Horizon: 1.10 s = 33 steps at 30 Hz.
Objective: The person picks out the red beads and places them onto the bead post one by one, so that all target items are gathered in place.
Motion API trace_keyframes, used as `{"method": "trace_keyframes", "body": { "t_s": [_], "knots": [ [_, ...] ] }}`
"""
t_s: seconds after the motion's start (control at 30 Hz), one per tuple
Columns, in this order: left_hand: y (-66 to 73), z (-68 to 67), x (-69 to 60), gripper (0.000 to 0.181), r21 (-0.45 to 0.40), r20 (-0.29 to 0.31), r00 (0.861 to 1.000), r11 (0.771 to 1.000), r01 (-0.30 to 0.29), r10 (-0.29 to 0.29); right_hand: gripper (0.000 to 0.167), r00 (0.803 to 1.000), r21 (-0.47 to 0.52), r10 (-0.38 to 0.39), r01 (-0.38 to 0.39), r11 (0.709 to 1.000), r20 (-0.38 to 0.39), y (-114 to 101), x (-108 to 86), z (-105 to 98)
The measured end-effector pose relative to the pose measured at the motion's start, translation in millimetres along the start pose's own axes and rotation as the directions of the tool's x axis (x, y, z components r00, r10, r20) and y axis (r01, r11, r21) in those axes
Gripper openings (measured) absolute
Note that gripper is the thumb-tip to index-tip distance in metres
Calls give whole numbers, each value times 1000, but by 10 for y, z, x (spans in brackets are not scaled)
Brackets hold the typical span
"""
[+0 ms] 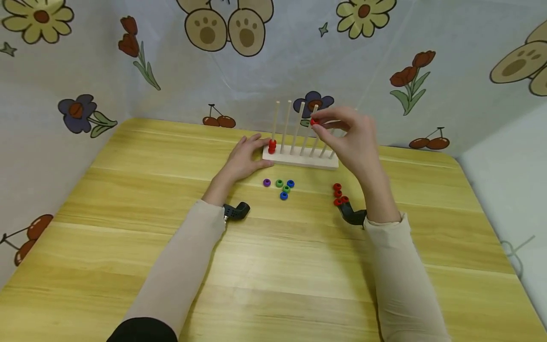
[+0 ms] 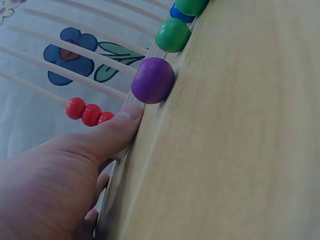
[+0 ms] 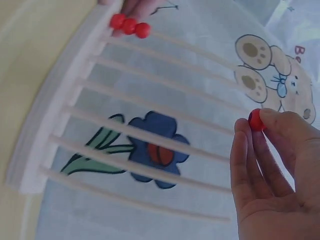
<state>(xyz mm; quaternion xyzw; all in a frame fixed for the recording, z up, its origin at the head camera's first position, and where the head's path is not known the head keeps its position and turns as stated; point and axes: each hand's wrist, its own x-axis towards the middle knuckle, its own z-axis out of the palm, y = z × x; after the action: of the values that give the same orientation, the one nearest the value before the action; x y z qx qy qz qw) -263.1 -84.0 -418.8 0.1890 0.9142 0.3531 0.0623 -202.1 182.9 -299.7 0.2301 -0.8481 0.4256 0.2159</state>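
Note:
A wooden peg rack (image 1: 301, 161) with several upright rods stands near the back of the table. Three red beads (image 3: 129, 25) are stacked on its leftmost rod. My left hand (image 1: 244, 159) holds the rack's left end, thumb along the front of the base and fingers behind it. Higher up, my right hand (image 1: 351, 137) pinches another red bead (image 3: 256, 120) between thumb and fingertips, close to the upper part of the rods. In the left wrist view, the left thumb (image 2: 117, 127) lies against the base beside a purple bead (image 2: 153, 80).
Before the rack lie the purple bead, green beads (image 1: 279, 183) and blue beads (image 1: 284, 195). Several loose red beads (image 1: 337, 186) lie to the right, near the black right wrist camera (image 1: 352, 216). A patterned cloth (image 1: 171, 71) hangs behind the table.

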Motion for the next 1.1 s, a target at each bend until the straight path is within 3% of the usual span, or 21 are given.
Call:
{"method": "trace_keyframes", "body": {
  "t_s": [0.2, 0.53, 0.83, 1.1],
  "knots": [
    [-22, -25, -10, 74, -3, -14, 1000, 1000, 1, -1, 21, 995, 47, -56, 60, 997, -79, -263, 169, 149],
    [14, -3, 5, 74, -6, -15, 1000, 1000, -17, 17, 23, 974, -105, -177, 163, 981, -144, -224, 432, 383],
    [6, 24, 31, 72, -2, -19, 998, 999, -52, 52, 17, 957, -167, -217, 186, 968, -192, -181, 498, 629],
    [-21, 1, 20, 73, 18, -16, 998, 998, -54, 54, 17, 964, -181, -200, 168, 969, -175, -118, 500, 723]
  ]
}}
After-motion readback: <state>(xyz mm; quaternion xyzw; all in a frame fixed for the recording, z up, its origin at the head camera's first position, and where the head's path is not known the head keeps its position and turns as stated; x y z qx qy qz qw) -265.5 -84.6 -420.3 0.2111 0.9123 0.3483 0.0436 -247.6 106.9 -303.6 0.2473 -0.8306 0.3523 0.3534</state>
